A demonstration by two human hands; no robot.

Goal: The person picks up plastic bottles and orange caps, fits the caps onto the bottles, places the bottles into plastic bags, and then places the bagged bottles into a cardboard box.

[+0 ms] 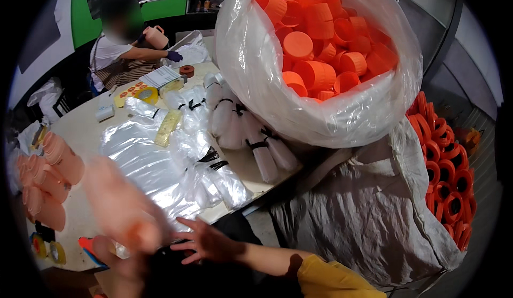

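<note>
My left hand [110, 251] is at the lower left, gripping a pale peach plastic container [123, 204] that is blurred with motion above the table edge. My right hand [206, 241], on a yellow-sleeved arm, hovers just right of the container with its fingers spread and nothing in it. It is over a dark patch at the table's [88, 124] near edge. Flat clear plastic bags [147, 162] lie on the table just beyond both hands.
A big clear bag of orange caps [320, 57] rests on a grey sack [363, 207] at right, with stacked orange rings [443, 170] beyond. Tied bundles of clear bags [235, 122], peach containers [48, 183] and tape rolls [48, 249] are on the table. A co-worker [115, 52] sits at the far end.
</note>
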